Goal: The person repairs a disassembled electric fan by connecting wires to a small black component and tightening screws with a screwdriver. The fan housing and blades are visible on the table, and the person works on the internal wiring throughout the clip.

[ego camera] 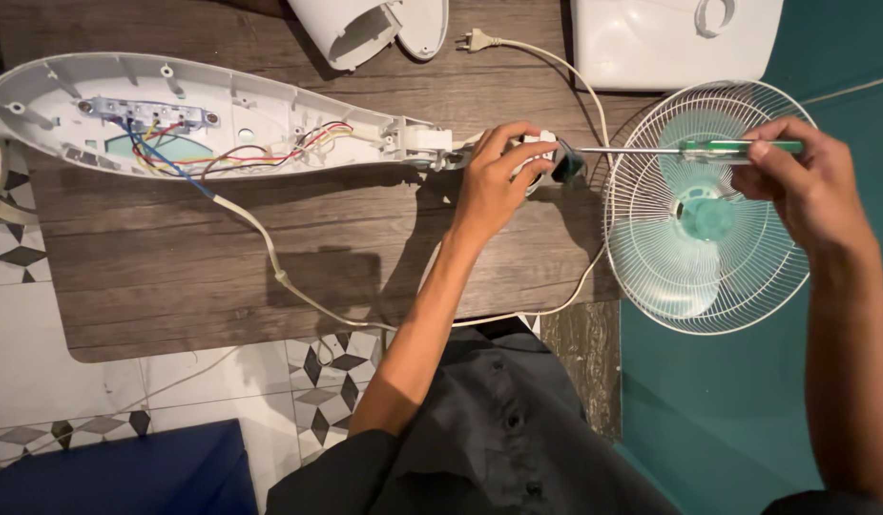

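Note:
On the wooden table (222, 257) lies an opened white fan base (203, 119), showing coloured wires and a small circuit board. My left hand (503, 181) grips the small white part at the base's right end, next to a dark component. My right hand (809, 181) holds a green-handled screwdriver (737, 148) level, with its metal shaft pointing left and its tip at that part. Behind the screwdriver, a white wire fan cage (642, 248) with teal blades hangs off the table's right edge.
A white power cord with plug (479, 40) loops across the table. White plastic housing pieces (365, 29) and a white boxy cover (651, 48) lie at the far edge. Patterned floor tiles (41, 381) and a dark blue object (126, 477) sit lower left.

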